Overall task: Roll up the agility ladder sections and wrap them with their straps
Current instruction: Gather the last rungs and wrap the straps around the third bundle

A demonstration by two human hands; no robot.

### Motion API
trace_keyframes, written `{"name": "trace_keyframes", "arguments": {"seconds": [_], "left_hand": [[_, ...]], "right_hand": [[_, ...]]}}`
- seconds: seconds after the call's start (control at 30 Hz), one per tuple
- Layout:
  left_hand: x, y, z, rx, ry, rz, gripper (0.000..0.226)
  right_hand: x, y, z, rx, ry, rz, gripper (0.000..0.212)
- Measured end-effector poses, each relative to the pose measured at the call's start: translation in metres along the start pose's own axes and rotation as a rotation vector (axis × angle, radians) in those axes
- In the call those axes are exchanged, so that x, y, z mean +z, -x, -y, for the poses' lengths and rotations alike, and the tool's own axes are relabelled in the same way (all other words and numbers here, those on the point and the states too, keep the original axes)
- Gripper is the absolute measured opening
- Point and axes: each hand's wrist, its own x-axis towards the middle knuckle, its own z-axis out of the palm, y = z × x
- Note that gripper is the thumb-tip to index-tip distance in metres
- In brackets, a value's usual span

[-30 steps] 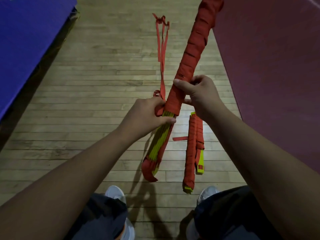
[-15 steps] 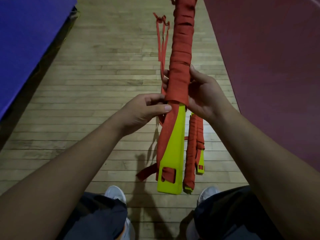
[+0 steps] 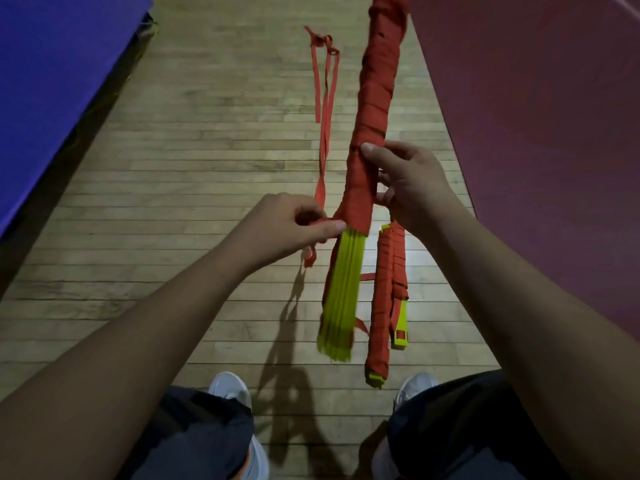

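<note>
Agility ladder bundle in curled right fingers, its red strap in left fingers' pinch

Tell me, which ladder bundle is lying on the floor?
The shorter bundle beside the shoe; the left hand and right hand hold the longer bundle up.

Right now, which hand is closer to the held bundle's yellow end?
Left. The left hand pinches strap beside the yellow end; the right hand grips the red wrap higher up.
</note>
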Motion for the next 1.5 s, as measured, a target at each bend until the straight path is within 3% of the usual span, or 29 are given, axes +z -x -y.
{"name": "trace_keyframes", "arguments": {"seconds": [0.13,0.27,0.37,0.47,0.6,0.77,0.9,1.0,1.17,1.27,1.5], "left_hand": [[0.018,0.005,-0.008,-0.065,-0.131,-0.069,0.061],[0.035,0.006,-0.01,0.016,-0.288,-0.202,0.044],[0.027,0.003,-0.005,-0.031,-0.118,-0.201,0.034],[0.008,-0.004,0.006,-0.06,0.18,-0.089,0.041],[0.002,-0.007,0.01,-0.011,0.545,0.059,0.033],[0.003,-0.008,0.008,0.047,0.668,0.206,0.037],[0.006,-0.008,0.01,0.057,0.647,0.236,0.029],[0.004,-0.008,0.003,0.079,0.555,0.266,0.02],[-0.007,-0.009,0.011,0.041,0.039,0.172,0.017],[-0.007,-0.003,0.01,-0.011,0.122,0.09,0.021],[0.02,0.002,-0.002,-0.008,-0.096,-0.121,0.062]], "right_hand": [[0.005,-0.002,-0.008,0.016,0.087,-0.129,0.054],[0.008,0.0,-0.012,0.023,0.15,-0.181,0.06],[0.007,0.0,-0.008,0.002,0.118,-0.145,0.056],[0.002,0.001,0.0,-0.039,0.033,-0.066,0.035],[-0.004,0.001,0.005,0.014,-0.213,0.049,0.015],[-0.002,0.005,0.001,0.151,-0.445,0.354,0.031],[0.0,0.006,0.007,0.118,-0.357,0.45,0.036],[-0.003,0.004,0.009,0.097,-0.314,0.4,0.026],[-0.009,-0.001,0.005,0.045,-0.192,0.152,0.034],[-0.01,-0.003,0.001,-0.001,-0.078,0.031,0.031],[0.008,-0.001,-0.005,-0.014,-0.012,-0.143,0.034]]}}
